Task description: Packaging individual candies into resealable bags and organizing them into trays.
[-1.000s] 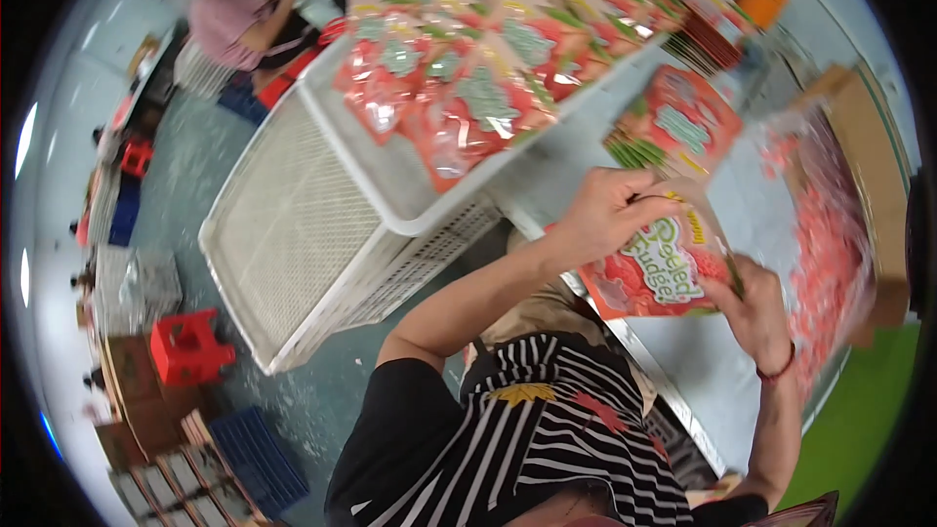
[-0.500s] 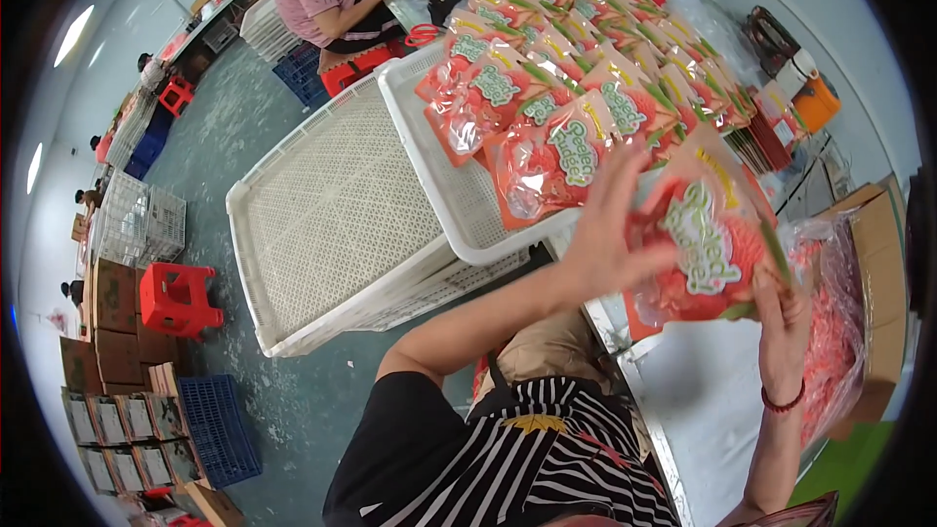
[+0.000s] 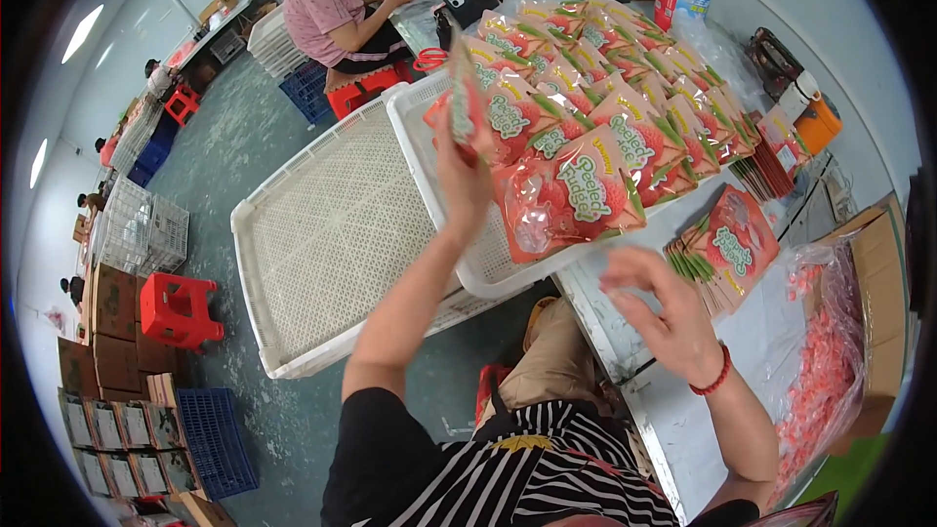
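My left hand [image 3: 463, 193] is closed round a pink candy pouch [image 3: 467, 102], lifted over the left side of a white plastic tray [image 3: 408, 154]. The pouch is turned nearly edge-on and blurred. Filled pink pouches [image 3: 586, 190] with green corners lie overlapping in the tray, heaped toward its far right. My right hand [image 3: 675, 324] hovers above the table edge, thumb and fingers apart, with nothing in it. Just beyond that hand, a fanned stack of flat pouches [image 3: 730, 252] rests on the table.
Stacked white trays [image 3: 337, 234] stand left of the filled one. A lined carton [image 3: 874, 312] with wrapped pink candies [image 3: 815, 376] is at the right. Across the table sits a co-worker [image 3: 327, 15]. A red stool [image 3: 181, 310] stands on the floor at left.
My left hand has swung left and away from me with the pouch, now over the tray's left side. My right hand has let go of that pouch and come left, uncovering the flat stack.
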`<action>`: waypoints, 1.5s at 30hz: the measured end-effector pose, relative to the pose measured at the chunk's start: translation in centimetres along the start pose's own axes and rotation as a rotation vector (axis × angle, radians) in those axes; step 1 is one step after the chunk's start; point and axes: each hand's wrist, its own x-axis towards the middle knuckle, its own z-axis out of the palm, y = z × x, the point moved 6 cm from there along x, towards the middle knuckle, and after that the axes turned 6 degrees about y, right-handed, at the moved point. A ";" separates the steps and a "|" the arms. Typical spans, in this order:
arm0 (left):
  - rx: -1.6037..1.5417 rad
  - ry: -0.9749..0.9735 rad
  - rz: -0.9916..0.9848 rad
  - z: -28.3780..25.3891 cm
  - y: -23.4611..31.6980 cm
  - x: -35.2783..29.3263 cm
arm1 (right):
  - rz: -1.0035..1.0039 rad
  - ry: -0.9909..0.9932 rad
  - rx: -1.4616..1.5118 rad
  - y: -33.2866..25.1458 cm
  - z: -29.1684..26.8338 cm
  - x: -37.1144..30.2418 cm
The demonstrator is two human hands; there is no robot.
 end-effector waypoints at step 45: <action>-0.006 -1.025 1.094 25.3 8.3 -27.3 | 0.536 0.430 -0.070 17.3 -5.2 -26.6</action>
